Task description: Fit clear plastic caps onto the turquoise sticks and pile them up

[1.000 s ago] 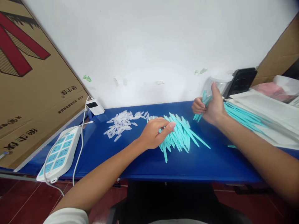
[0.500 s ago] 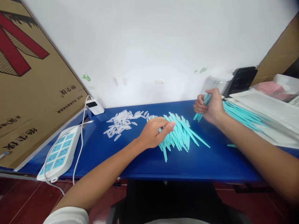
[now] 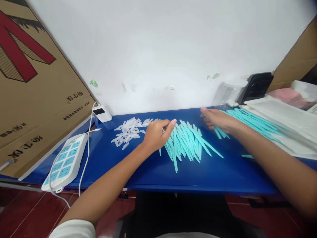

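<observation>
My left hand (image 3: pixel 158 134) is closed, thumb against curled fingers, at the left edge of a pile of slim, tapered turquoise sticks (image 3: pixel 184 142). What its fingers hold, if anything, is hidden; one stick tip pokes out beneath it. To the right of the pile, my right hand (image 3: pixel 218 119) grips a few turquoise sticks (image 3: pixel 221 133), their tips showing below the palm. Small translucent white pieces (image 3: pixel 128 130) lie scattered left of my left hand. More turquoise sticks (image 3: pixel 255 120) rest beyond my right wrist, by a white tray (image 3: pixel 289 115).
A clear jar with a white lid (image 3: pixel 234 91) and a black stand (image 3: pixel 257 86) stand by the wall. At the left are a power strip (image 3: pixel 64 162), a white device with a screen (image 3: pixel 102 114) and a large cardboard box (image 3: pixel 47 86). A single stick (image 3: pixel 247 156) lies under my right forearm.
My left hand has shifted slightly left off the pile. My right hand has turned palm down and lowered, its sticks now pointing down to the right. The clear jar shows more fully.
</observation>
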The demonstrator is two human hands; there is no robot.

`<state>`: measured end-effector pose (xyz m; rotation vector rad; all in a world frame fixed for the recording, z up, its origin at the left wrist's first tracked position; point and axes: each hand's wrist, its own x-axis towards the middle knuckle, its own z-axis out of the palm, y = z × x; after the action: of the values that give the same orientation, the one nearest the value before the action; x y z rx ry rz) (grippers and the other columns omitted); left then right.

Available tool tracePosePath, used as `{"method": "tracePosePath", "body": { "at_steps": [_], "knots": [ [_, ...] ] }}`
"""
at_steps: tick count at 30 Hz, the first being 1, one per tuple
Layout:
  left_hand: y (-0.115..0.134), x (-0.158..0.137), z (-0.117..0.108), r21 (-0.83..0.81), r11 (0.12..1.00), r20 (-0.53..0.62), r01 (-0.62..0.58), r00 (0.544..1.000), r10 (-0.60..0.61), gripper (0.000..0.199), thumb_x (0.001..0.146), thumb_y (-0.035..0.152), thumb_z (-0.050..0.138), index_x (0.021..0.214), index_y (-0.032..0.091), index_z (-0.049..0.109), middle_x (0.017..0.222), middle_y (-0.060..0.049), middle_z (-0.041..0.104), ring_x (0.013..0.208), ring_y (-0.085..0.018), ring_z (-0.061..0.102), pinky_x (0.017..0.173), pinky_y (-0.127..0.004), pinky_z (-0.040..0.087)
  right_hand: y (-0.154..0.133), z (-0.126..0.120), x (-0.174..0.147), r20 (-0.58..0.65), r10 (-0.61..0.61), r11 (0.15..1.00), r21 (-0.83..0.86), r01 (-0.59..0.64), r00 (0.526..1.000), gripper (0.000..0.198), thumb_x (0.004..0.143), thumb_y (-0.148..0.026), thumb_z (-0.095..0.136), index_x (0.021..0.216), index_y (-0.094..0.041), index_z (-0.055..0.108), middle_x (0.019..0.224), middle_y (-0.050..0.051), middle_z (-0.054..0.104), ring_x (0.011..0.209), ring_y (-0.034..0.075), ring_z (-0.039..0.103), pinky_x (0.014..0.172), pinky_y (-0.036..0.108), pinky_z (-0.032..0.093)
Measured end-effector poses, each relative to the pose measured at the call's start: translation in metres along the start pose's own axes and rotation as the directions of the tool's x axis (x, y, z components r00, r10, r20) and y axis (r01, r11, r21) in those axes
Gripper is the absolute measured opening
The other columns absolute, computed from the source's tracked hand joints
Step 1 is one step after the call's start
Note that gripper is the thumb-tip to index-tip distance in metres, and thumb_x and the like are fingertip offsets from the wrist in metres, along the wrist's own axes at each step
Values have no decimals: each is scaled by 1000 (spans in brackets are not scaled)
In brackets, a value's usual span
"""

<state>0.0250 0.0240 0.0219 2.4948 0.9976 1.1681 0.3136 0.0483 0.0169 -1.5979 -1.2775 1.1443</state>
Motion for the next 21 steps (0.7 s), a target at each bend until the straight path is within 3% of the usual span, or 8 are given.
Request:
{"method": "tracePosePath", "body": {
  "at_steps": [3, 5, 7, 10, 13, 17, 21],
  "knots": [
    [-22, 4, -7, 208, 977, -17, 52, 999, -49, 63, 107, 58, 43, 58, 21, 54, 51, -3, 53, 47, -17, 44, 55, -32, 32, 10, 8, 2, 10, 3, 989, -146, -2, 1000, 44, 99, -66, 57, 89, -24, 52, 58, -5, 38, 47, 14, 35, 45, 28, 29],
    [-39, 5, -12, 322, 945, 69, 65, 993, -92, 67, 103, 63, 47, 50, 23, 45, 44, -2, 42, 42, -16, 37, 53, -32, 29, 13, 11, 2, -11, -19, 938, -347, 14, 1000, 38, 100, -60, 59, 92, -24, 54, 59, -2, 47, 47, 17, 45, 48, 31, 34],
    [-51, 3, -17, 349, 937, 239, 33, 963, -123, 73, 99, 68, 51, 44, 25, 33, 38, -1, 31, 37, -15, 27, 50, -33, 27, 14, 13, 1, -37, -56, 809, -588, 24, 998, 33, 102, -55, 58, 96, -22, 55, 66, 5, 59, 55, 24, 58, 56, 35, 39],
    [-57, 0, -23, 216, 976, 501, -1, 858, -110, 79, 91, 78, 57, 46, 25, 19, 39, 4, 19, 34, -10, 11, 43, -34, 17, 10, 16, -3, -53, -111, 586, -810, 22, 992, 35, 105, -50, 49, 109, -17, 58, 90, 19, 72, 83, 37, 71, 69, 40, 44],
    [-52, -4, -26, 109, 994, 601, 2, 796, -67, 82, 83, 86, 59, 48, 24, 18, 41, 4, 18, 35, -9, 7, 42, -34, 11, 5, 20, -11, -36, -124, 476, -879, 28, 992, 42, 107, -50, 43, 119, -13, 59, 100, 25, 74, 94, 41, 72, 71, 42, 45],
    [-50, -8, -25, 96, 995, 611, -28, 791, -37, 83, 79, 90, 60, 47, 24, 21, 41, 3, 21, 37, -9, 11, 44, -35, 14, -1, 17, -17, 15, -111, 464, -884, 65, 994, 44, 105, -54, 47, 118, -15, 63, 79, 17, 74, 81, 37, 73, 69, 41, 46],
    [-47, -8, -26, 174, 984, 624, -25, 776, -90, 84, 73, 92, 63, 47, 23, 22, 40, 3, 23, 37, -9, 13, 45, -35, 15, -7, 7, -19, 2, -136, 378, -924, 53, 991, 40, 102, -53, 54, 104, -16, 71, 91, 20, 76, 91, 39, 73, 71, 43, 48]
  ]
}}
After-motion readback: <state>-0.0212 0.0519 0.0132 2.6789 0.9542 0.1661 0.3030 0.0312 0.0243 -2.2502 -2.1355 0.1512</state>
